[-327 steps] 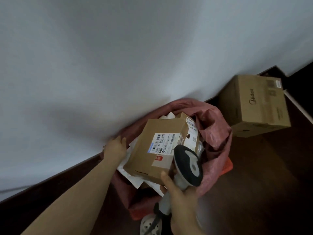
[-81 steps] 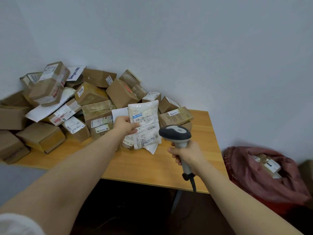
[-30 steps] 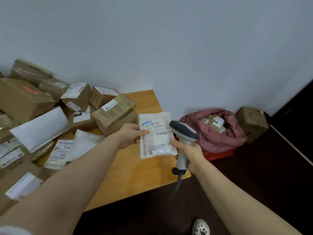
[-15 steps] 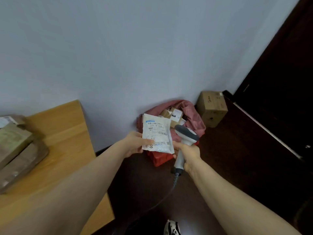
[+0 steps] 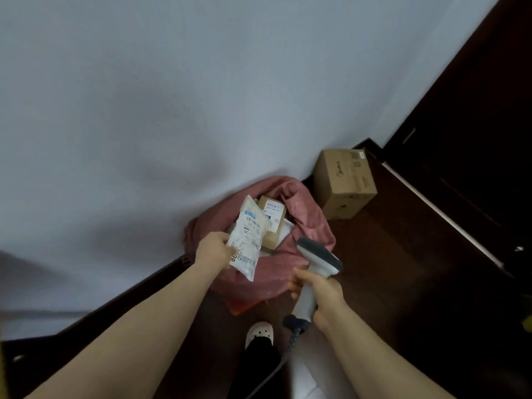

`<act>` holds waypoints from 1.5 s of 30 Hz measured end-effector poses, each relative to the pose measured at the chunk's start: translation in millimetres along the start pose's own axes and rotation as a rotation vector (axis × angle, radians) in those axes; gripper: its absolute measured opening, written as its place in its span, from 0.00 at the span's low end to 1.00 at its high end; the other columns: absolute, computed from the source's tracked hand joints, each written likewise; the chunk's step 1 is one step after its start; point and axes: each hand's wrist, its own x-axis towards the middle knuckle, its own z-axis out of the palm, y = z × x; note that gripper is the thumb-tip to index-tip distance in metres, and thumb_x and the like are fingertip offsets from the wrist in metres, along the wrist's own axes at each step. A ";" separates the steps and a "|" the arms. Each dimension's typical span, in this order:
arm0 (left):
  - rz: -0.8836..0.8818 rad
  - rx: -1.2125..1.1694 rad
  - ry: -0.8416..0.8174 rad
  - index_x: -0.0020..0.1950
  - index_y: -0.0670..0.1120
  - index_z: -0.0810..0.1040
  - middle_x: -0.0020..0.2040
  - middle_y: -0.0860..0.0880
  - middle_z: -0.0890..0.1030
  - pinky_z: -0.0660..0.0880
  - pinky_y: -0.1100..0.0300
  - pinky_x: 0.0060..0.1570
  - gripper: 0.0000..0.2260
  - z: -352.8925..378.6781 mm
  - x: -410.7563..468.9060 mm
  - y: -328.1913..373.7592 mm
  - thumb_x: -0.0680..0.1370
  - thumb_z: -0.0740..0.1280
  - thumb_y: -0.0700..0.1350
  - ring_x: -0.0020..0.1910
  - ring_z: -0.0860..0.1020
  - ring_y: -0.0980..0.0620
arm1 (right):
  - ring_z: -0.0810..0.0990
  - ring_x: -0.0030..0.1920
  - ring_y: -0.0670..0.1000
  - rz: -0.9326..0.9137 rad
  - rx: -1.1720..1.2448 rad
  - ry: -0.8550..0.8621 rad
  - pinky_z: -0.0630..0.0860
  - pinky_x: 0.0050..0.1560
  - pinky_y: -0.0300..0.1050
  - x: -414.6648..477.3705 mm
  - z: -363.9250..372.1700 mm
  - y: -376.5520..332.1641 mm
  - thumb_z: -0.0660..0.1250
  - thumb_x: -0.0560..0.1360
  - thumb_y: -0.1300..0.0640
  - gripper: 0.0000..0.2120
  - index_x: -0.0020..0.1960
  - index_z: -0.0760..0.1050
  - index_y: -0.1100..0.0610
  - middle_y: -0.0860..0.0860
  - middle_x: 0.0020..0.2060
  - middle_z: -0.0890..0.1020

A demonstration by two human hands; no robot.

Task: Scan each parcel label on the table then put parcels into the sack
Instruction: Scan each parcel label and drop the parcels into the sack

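My left hand (image 5: 213, 249) pinches a white plastic parcel (image 5: 248, 240) with a printed label, holding it over the open mouth of the pink sack (image 5: 309, 226) that stands on the floor against the wall. Inside the sack lies a brown box (image 5: 272, 223) with a white label, with white packets beside it. My right hand (image 5: 322, 289) grips the handle of the grey barcode scanner (image 5: 316, 256), whose head hovers over the sack's right rim. The scanner's cable hangs down toward the floor.
A large cardboard carton (image 5: 344, 182) sits on the dark floor to the right of the sack, against the white wall (image 5: 201, 96). A dark door (image 5: 475, 125) fills the right side. My foot in a white shoe (image 5: 258, 334) stands just in front of the sack.
I have turned away from the table, which is out of view now. Both hands have moved closer to the sack, and the white parcel now hangs over its opening.
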 end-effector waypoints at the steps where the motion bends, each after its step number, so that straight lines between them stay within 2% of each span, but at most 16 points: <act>1: 0.000 0.032 0.007 0.56 0.43 0.82 0.50 0.43 0.84 0.78 0.53 0.48 0.11 7.5 16.5 5.0 0.75 0.69 0.39 0.47 0.82 0.43 | 0.78 0.23 0.49 0.014 -0.006 0.006 0.74 0.24 0.39 15.2 3.2 -3.7 0.69 0.73 0.70 0.04 0.40 0.76 0.65 0.56 0.25 0.80; 7: -0.051 0.045 -0.011 0.61 0.40 0.80 0.57 0.41 0.81 0.74 0.53 0.55 0.14 66.9 108.1 17.6 0.76 0.64 0.35 0.56 0.79 0.41 | 0.78 0.24 0.50 0.091 -0.005 0.039 0.73 0.26 0.41 98.7 9.2 -9.9 0.70 0.72 0.70 0.05 0.39 0.77 0.64 0.57 0.27 0.80; 12: -0.070 0.026 -0.048 0.62 0.38 0.78 0.58 0.40 0.81 0.72 0.56 0.55 0.15 114.4 164.1 18.2 0.76 0.64 0.33 0.57 0.78 0.42 | 0.78 0.25 0.50 0.120 -0.031 0.040 0.73 0.28 0.42 154.3 2.6 -3.6 0.70 0.72 0.70 0.04 0.40 0.77 0.64 0.57 0.27 0.80; 16: -0.086 0.059 -0.081 0.70 0.39 0.70 0.64 0.39 0.76 0.69 0.55 0.60 0.21 122.3 178.4 8.3 0.77 0.65 0.35 0.63 0.74 0.41 | 0.77 0.26 0.51 0.124 -0.058 0.029 0.73 0.31 0.44 167.1 2.7 -1.4 0.70 0.73 0.69 0.06 0.38 0.77 0.63 0.55 0.27 0.80; 19: -0.074 0.110 -0.091 0.72 0.41 0.69 0.64 0.38 0.76 0.68 0.56 0.59 0.24 104.5 161.8 5.3 0.75 0.66 0.37 0.64 0.74 0.41 | 0.78 0.27 0.51 0.130 -0.087 0.008 0.73 0.29 0.43 150.5 9.7 -5.8 0.71 0.72 0.68 0.05 0.38 0.77 0.64 0.56 0.28 0.80; 21: -0.047 0.124 -0.106 0.72 0.42 0.68 0.66 0.39 0.75 0.67 0.58 0.60 0.24 84.0 140.8 10.2 0.76 0.66 0.37 0.65 0.73 0.42 | 0.78 0.25 0.50 0.119 -0.089 -0.006 0.74 0.27 0.42 128.9 18.9 -12.9 0.71 0.72 0.69 0.03 0.40 0.78 0.65 0.56 0.27 0.80; 23: 0.011 0.160 -0.113 0.68 0.42 0.73 0.63 0.40 0.78 0.68 0.57 0.57 0.19 61.0 113.7 17.2 0.78 0.64 0.40 0.63 0.74 0.40 | 0.78 0.24 0.50 0.099 -0.079 -0.033 0.74 0.25 0.40 102.7 29.8 -19.4 0.71 0.72 0.69 0.02 0.43 0.78 0.66 0.56 0.26 0.80; 25: 0.062 0.223 -0.121 0.66 0.45 0.75 0.61 0.40 0.79 0.70 0.54 0.56 0.16 38.6 81.8 20.3 0.78 0.63 0.45 0.61 0.75 0.40 | 0.78 0.24 0.50 0.074 -0.078 -0.073 0.75 0.26 0.41 72.4 40.5 -23.8 0.70 0.72 0.69 0.03 0.45 0.78 0.66 0.56 0.26 0.80; 29: 0.101 0.407 -0.111 0.74 0.50 0.66 0.66 0.42 0.74 0.69 0.49 0.63 0.24 -1.1 11.2 9.4 0.77 0.62 0.44 0.66 0.70 0.40 | 0.78 0.23 0.48 0.022 -0.142 -0.170 0.74 0.23 0.38 10.3 56.2 -16.4 0.69 0.73 0.70 0.04 0.44 0.76 0.63 0.55 0.25 0.80; 33: 0.144 0.546 -0.009 0.75 0.51 0.63 0.69 0.45 0.71 0.64 0.51 0.66 0.25 -35.1 -64.1 -9.3 0.77 0.62 0.45 0.69 0.66 0.43 | 0.78 0.22 0.48 -0.020 -0.225 -0.315 0.73 0.22 0.37 -44.0 62.1 7.2 0.68 0.73 0.70 0.04 0.44 0.76 0.62 0.55 0.25 0.80; 36: 0.078 0.522 0.090 0.74 0.51 0.65 0.69 0.45 0.70 0.61 0.52 0.68 0.24 -54.0 -130.4 -33.1 0.78 0.61 0.45 0.69 0.65 0.43 | 0.79 0.22 0.48 -0.058 -0.288 -0.408 0.74 0.22 0.37 -83.1 58.1 33.9 0.69 0.73 0.69 0.04 0.46 0.77 0.64 0.55 0.25 0.81; 40: -0.043 0.482 0.215 0.70 0.49 0.70 0.66 0.44 0.73 0.62 0.51 0.67 0.21 -73.1 -226.3 -83.6 0.77 0.63 0.47 0.67 0.68 0.42 | 0.79 0.23 0.47 -0.007 -0.416 -0.536 0.75 0.23 0.37 -137.5 53.0 93.1 0.69 0.73 0.68 0.04 0.47 0.77 0.61 0.54 0.26 0.82; 45: -0.261 0.372 0.335 0.72 0.48 0.68 0.69 0.44 0.71 0.57 0.50 0.71 0.22 -92.3 -336.9 -167.7 0.78 0.62 0.47 0.70 0.65 0.43 | 0.81 0.25 0.51 0.043 -0.606 -0.701 0.77 0.25 0.41 -219.5 55.8 172.9 0.70 0.73 0.68 0.06 0.49 0.78 0.66 0.57 0.29 0.82</act>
